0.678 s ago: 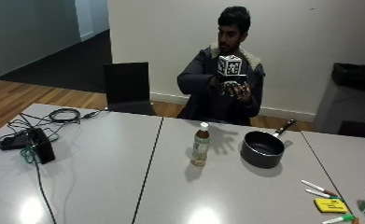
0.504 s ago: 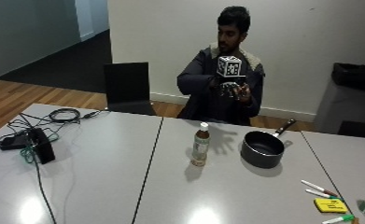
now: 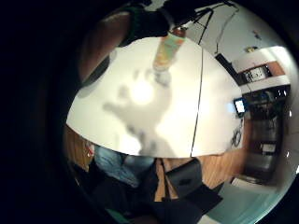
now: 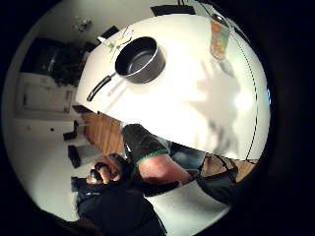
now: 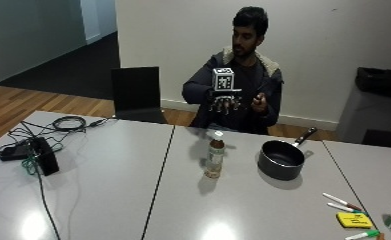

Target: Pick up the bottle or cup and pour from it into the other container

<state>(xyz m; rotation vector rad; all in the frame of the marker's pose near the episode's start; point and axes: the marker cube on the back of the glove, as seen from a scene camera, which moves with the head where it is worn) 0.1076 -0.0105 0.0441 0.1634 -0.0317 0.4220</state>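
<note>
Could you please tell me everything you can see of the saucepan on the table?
The saucepan is small, dark and looks like metal, with a long black handle pointing away toward the person's side. It stands upright on the grey table, appears empty inside, and sits apart from the bottle. Nothing touches it; the gloved right hand is raised above the table's far edge.

The bottle (image 5: pixel 214 155) stands upright on my worktop (image 5: pixel 115 200), clear with a white cap, a pale label and amber liquid low inside. Beside it, apart, sits the black pan (image 5: pixel 281 159), open side up, handle angled away from the bottle.
</note>
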